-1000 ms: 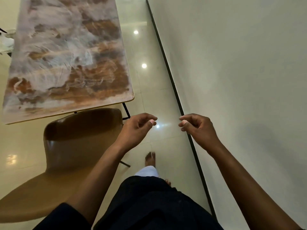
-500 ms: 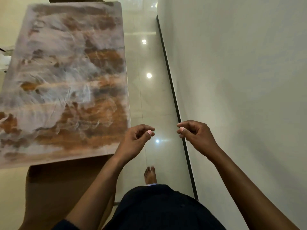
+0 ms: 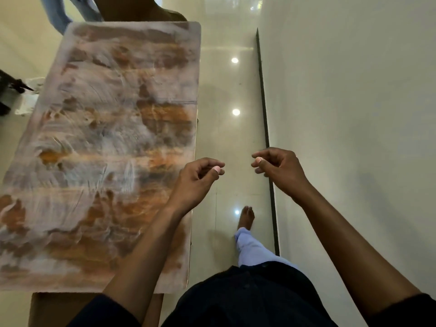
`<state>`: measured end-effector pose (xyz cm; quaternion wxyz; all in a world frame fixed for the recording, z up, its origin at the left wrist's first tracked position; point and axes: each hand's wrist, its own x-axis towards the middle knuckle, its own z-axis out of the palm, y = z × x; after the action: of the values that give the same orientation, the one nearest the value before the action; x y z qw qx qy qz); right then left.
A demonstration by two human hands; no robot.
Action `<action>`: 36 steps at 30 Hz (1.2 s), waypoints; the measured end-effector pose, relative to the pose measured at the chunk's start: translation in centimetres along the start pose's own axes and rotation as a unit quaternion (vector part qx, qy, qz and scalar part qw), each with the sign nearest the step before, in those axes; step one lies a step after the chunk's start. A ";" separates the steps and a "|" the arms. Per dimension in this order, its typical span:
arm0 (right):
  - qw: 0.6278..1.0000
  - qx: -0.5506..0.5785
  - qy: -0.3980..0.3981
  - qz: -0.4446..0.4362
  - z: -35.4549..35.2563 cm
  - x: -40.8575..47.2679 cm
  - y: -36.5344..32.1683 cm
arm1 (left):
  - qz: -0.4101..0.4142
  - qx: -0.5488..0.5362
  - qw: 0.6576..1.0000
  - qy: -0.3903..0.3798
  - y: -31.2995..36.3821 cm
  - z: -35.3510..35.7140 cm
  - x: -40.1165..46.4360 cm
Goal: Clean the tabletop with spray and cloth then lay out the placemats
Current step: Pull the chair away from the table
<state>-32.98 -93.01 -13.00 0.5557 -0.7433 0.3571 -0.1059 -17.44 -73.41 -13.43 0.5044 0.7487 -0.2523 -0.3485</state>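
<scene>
tabletop [image 3: 113, 147] long axis runs away, both hands w/ nothing

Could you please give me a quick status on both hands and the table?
Left hand and right hand both empty, fingers loosely curled. Tabletop bare, no spray, cloth or placemats visible. Nothing in the way.

Tabletop [image 3: 113, 149] left of wall [image 3: 354, 114].
</scene>
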 end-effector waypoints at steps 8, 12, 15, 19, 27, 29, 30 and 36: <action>0.998 -0.024 -0.057 -0.029 -3.6 17.8 -3.6 | -0.034 -0.036 0.995 0.081 4.1 0.0 12.4; 0.996 -0.025 -0.077 -0.034 -4.5 25.7 -5.2 | -0.033 -0.050 0.994 0.093 5.7 -0.2 19.1; 0.996 -0.026 -0.081 -0.037 -5.3 31.2 -6.3 | -0.035 -0.062 0.992 0.104 6.7 -1.1 24.7; 0.995 -0.038 -0.080 -0.050 -5.9 39.7 -7.9 | -0.032 -0.057 0.991 0.118 7.5 -3.2 33.5; 0.995 -0.053 -0.081 -0.038 -6.2 55.9 -13.3 | -0.037 -0.042 0.994 0.096 10.8 -8.8 50.0; 0.994 -0.059 -0.080 -0.041 -6.1 59.4 -14.3 | -0.032 -0.026 0.996 0.083 11.8 -10.1 53.7; 0.994 -0.061 -0.079 -0.039 -6.0 61.2 -14.8 | -0.033 -0.021 0.996 0.076 12.3 -10.7 55.5; 0.994 -0.052 -0.091 -0.023 -5.7 72.1 -15.8 | -0.039 -0.009 0.996 0.077 13.7 -13.4 65.9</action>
<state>22.49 -142.01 -13.92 0.5436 -0.7861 0.2925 -0.0315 34.12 -118.67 -14.96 0.5150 0.7778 -0.1802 -0.3120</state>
